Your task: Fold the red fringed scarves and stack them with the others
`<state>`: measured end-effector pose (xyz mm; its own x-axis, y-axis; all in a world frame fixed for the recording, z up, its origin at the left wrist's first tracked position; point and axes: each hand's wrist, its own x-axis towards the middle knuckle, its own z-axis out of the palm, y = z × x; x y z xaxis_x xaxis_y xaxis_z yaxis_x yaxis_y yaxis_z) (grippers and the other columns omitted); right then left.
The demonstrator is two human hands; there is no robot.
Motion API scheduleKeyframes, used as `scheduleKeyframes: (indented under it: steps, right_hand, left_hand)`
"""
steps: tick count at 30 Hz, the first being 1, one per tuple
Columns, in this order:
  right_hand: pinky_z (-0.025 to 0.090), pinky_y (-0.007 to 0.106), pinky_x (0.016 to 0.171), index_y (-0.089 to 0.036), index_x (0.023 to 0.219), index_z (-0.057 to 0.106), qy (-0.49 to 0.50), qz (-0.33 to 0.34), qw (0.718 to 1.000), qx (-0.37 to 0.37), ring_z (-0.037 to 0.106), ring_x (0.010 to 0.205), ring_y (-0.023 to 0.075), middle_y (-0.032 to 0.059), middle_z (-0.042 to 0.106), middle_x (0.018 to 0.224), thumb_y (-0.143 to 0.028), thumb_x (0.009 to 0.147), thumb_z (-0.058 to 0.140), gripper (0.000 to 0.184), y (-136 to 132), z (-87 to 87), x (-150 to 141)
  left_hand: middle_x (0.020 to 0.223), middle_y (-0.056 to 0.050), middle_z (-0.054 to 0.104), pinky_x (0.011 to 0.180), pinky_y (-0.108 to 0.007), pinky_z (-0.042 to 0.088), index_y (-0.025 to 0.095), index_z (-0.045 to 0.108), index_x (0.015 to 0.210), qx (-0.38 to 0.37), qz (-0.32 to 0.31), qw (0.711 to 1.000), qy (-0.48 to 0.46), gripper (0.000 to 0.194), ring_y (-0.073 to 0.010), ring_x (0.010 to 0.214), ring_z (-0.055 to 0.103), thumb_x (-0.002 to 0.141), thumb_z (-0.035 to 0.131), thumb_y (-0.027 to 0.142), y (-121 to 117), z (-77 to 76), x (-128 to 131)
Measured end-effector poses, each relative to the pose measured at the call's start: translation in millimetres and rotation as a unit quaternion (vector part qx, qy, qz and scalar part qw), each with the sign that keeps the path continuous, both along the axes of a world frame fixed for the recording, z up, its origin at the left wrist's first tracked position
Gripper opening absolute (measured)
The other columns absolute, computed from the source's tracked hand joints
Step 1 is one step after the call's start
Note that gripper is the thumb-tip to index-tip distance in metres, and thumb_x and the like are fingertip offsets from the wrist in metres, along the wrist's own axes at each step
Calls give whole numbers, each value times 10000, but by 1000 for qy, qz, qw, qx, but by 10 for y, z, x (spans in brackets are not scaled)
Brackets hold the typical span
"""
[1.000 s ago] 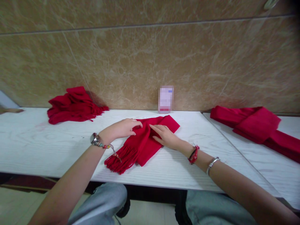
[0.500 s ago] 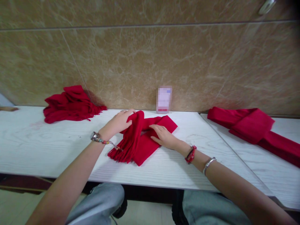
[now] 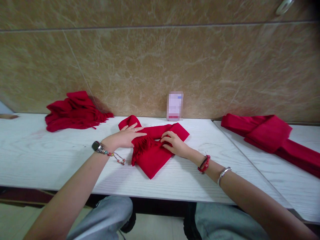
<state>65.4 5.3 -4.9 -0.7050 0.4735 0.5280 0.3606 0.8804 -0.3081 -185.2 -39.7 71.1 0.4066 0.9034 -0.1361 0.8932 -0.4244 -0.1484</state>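
Note:
A red fringed scarf point(image 3: 153, 163) lies folded on the white table in front of me, with a pointed corner toward the near edge. My left hand point(image 3: 126, 137) rests on its left part, fingers spread over the cloth next to the gathered fringe point(image 3: 143, 148). At the middle of the scarf, my right hand point(image 3: 176, 145) has its fingers bent and closed on the fabric. A loop of the scarf point(image 3: 131, 120) sticks up beyond my left hand. The fingertips of my right hand partly hide the cloth beneath them.
Against the tiled wall point(image 3: 140, 66) leans a phone point(image 3: 175, 106) with a blurred screen. A crumpled red scarf point(image 3: 72, 113) lies at the back left. Another folded red scarf point(image 3: 270, 135) stretches along the right side. The white table point(image 3: 55, 160) ends just above my knees.
My left hand lifted the fringed end and turned it over, so the fringe moved from the near left to the scarf's middle. The right hand stayed near its place, its fingers now more bent.

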Motion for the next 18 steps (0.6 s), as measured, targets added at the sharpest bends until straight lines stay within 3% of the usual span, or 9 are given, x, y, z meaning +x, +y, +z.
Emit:
scheduleKeyframes:
  steps: [3, 8, 11, 14, 18]
  right_hand:
    - [411, 394, 847, -168, 873, 609, 16, 1, 1000, -12, 484, 982, 219, 105, 527, 1025, -114, 787, 547, 120, 14, -3, 1]
    - [373, 413, 864, -197, 929, 598, 6, 0, 1000, 3, 466, 1038, 224, 94, 536, 1076, -159, 808, 552, 135, -54, 49, -7]
    - [326, 442, 877, -187, 905, 577, -46, 12, 998, 30, 468, 1036, 232, 87, 569, 1054, -167, 805, 564, 102, -130, 87, -31]
    - [341, 425, 835, -175, 855, 546, -54, -3, 998, 21, 487, 966, 225, 84, 584, 975, -140, 804, 542, 62, -159, 112, -47]
    - [400, 355, 788, -195, 800, 496, 57, 23, 998, -25, 489, 883, 192, 66, 544, 905, -116, 804, 489, 80, -119, 143, -28]
  left_hand:
    - [1416, -25, 343, 981, -569, 228, 362, 372, 1321, -26, 9, 999, 18, 728, -349, 1308, 188, 684, 573, 75, 11, -64, -47]
    - [1188, -25, 592, 1042, -521, 108, 298, 557, 1178, 93, -46, 994, 23, 511, -252, 1239, 351, 746, 475, 39, 47, -108, -13]
    - [1103, -27, 639, 1061, -494, 69, 260, 591, 1118, 127, -73, 989, 10, 426, -203, 1151, 467, 761, 455, 71, 87, -80, -16]
    - [1090, -56, 641, 1057, -491, 101, 206, 538, 1162, 184, -59, 981, -6, 420, -190, 1034, 559, 770, 435, 98, 109, -29, -44]
    - [868, -69, 686, 1011, -425, 255, 135, 489, 1167, 224, -28, 974, 21, 392, -197, 834, 623, 779, 433, 128, 69, 32, 20]
